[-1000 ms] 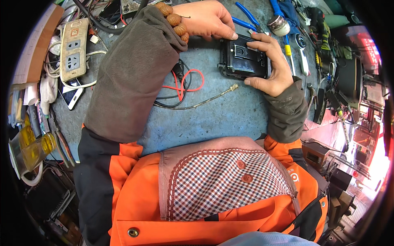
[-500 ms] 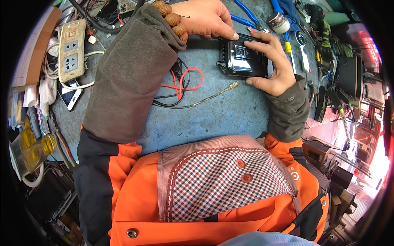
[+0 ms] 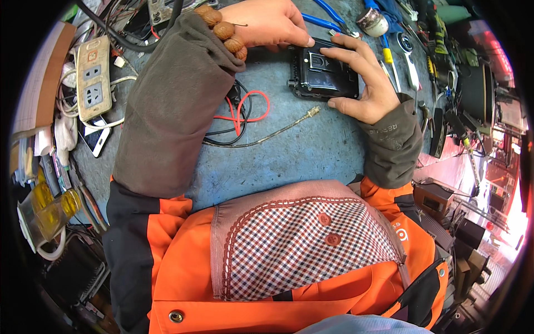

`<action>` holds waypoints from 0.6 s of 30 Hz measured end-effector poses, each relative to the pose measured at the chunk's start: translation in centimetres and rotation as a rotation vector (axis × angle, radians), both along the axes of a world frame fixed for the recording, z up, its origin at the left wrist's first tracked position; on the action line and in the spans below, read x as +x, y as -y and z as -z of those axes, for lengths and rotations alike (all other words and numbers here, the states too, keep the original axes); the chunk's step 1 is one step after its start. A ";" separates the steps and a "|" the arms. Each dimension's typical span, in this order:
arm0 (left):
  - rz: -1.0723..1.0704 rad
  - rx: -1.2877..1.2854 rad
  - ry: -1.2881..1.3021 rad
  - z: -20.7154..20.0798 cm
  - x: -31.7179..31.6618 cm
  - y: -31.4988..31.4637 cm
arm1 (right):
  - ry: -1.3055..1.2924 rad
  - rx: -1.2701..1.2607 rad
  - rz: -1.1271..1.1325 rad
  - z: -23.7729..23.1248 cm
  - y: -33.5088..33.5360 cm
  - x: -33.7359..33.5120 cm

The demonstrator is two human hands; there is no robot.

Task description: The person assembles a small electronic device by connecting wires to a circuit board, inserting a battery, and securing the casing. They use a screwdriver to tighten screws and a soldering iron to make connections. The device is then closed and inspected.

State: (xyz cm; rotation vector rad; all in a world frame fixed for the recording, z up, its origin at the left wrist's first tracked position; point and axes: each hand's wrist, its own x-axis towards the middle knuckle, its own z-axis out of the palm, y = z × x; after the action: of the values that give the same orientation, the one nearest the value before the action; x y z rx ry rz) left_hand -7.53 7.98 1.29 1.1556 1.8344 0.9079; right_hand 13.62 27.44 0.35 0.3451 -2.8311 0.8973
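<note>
Work is judged to be partway through, clock positions being taken from the centre of the view. A black box (image 3: 328, 80) is found at 1 o'clock, lying on the tabletop (image 3: 267, 172) with its latch side facing up. It is gripped by the right hand (image 3: 371, 83), the thumb being set on its near edge and the fingers on its top. The left hand (image 3: 272, 25), at 12 o'clock, is bent with thumb and finger drawn together at the far left corner; whether anything is pinched there cannot be told. The case is seen whole and apparently closed. No finished step can be confirmed; the handling at the far edge is judged incomplete, and what remains is not shown.

The tabletop is blue-grey, scuffed and stained. A red and black cable (image 3: 264, 104) is noted at 11 o'clock, with a braided lead (image 3: 283, 131) curved just beside it. Blue pliers (image 3: 328, 23) are placed near 12:30 and a ratchet (image 3: 410, 69) at 2. A power strip (image 3: 94, 69) is sited at 10, a phone (image 3: 99, 143) near 9. Crowded equipment is observed at 3, where the room is lit by strong, pinkish glare.
</note>
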 end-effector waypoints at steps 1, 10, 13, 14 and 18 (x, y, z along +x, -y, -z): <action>-0.015 -0.018 0.029 -0.2 0.1 0.0 | -0.009 -0.002 -0.007 0.0 0.0 0.0; 0.012 0.055 0.126 2.7 -0.8 -0.2 | -0.060 0.030 -0.031 1.1 -0.5 -0.4; 0.043 0.032 0.084 2.6 -0.8 -0.5 | -0.064 0.045 -0.016 1.3 -0.6 -0.3; 0.053 0.016 0.053 2.4 -0.8 -0.6 | -0.065 0.052 -0.015 1.4 -0.6 -0.3; 0.024 -0.022 0.067 1.6 -0.5 -0.5 | -0.033 0.006 -0.012 1.6 -0.4 -0.2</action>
State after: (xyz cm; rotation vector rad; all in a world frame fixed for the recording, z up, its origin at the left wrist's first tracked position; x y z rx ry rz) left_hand -8.06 8.44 -0.35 1.1184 1.7690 0.9001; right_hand 13.43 27.86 -1.22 0.3747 -2.8048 0.8779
